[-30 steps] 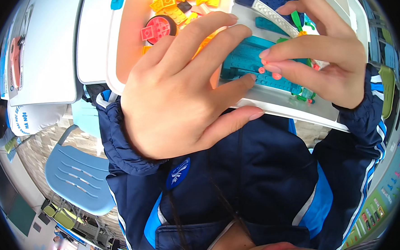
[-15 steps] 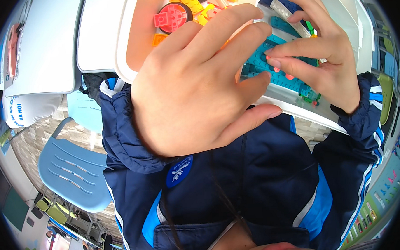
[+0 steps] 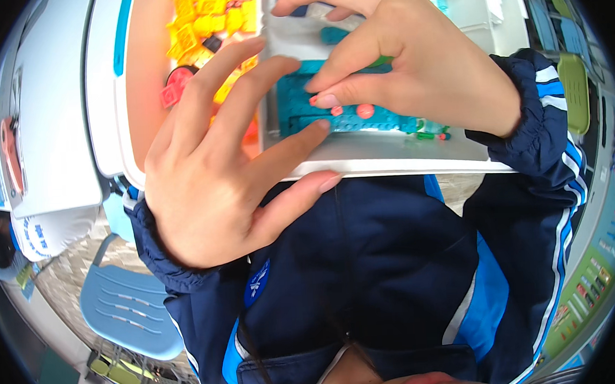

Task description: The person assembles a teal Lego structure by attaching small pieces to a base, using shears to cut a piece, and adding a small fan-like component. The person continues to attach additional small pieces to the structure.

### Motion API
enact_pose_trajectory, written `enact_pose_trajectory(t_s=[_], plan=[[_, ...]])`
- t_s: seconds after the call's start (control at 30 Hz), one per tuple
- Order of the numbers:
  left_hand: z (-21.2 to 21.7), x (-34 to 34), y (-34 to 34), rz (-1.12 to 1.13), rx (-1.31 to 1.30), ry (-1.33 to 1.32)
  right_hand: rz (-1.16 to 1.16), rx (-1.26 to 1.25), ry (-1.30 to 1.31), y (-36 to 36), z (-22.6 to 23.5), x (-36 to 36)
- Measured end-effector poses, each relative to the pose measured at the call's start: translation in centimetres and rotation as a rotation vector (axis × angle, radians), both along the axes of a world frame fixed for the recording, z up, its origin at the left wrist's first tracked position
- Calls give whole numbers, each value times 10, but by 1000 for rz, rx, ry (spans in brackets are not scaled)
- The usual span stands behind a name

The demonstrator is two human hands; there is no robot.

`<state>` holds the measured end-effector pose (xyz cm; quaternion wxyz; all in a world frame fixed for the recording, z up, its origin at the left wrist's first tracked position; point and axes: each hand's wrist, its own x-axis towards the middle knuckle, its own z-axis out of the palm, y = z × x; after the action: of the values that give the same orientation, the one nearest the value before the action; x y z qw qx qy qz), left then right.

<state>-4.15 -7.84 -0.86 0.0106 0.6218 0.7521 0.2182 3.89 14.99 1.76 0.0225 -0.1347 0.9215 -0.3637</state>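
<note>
My left hand (image 3: 209, 169) hovers palm down with its fingers spread, over the near wall and divider of a white tray (image 3: 389, 165). Nothing is held in it. My right hand (image 3: 422, 57) is inside the right compartment, where thumb and index finger pinch a small pink-red piece (image 3: 313, 101), mostly hidden by the fingertips. Beneath them lie teal studded toy bricks (image 3: 296, 109). Next to the right thumb are two small round pink pieces, the larger a ball (image 3: 365, 111). A green piece (image 3: 382, 61) shows partly under the right hand.
The tray's left compartment holds yellow building bricks (image 3: 212, 23) and a pink wheel with a black tyre (image 3: 179, 84). White tables (image 3: 52, 101) stand at the left, above a blue chair (image 3: 129, 305). Green shelving (image 3: 583, 282) is at the right.
The view has shifted, so the tray sits further left and lower. My left hand has drawn left, uncovering more teal bricks. The right hand keeps its pinch.
</note>
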Motion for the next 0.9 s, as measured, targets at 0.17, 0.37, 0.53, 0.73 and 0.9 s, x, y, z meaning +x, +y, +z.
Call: enact_pose_trajectory(t_s=[0.17, 0.37, 0.53, 0.73, 0.9], plan=[[-1, 4, 0, 41, -65, 32, -17, 201, 179, 23, 45, 15], [5, 6, 3, 25, -121, 22, 209, 497, -109, 51, 12, 71], [0, 3, 1, 21, -98, 11, 372, 570, -219, 50, -6, 65], [-1, -1, 1, -4, -49, -18, 333, 446, -248, 51, -10, 67], [1, -1, 0, 1, -26, -49, 189, 73, -216, 60, 20, 53]])
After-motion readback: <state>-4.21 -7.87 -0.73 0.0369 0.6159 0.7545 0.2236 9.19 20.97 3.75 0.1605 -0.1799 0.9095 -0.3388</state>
